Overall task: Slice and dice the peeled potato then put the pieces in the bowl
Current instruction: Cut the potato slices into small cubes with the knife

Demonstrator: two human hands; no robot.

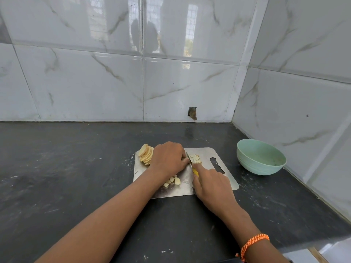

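Meanwhile the right hand (210,184) grips the knife (191,164), blade pointing away; left hand (169,158) presses potato slices (195,158).

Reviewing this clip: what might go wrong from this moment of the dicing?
1. The left hand pins the potato right beside the knife blade, so a slip might nick a finger.
2. The metal cutting board lies on a smooth dark counter; it may slide under pressure.
3. The green bowl stands apart from the board, so diced pieces might drop in transfer.

Kitchen: tiled walls (171,82), dark countertop (66,168), cutting board (207,154).
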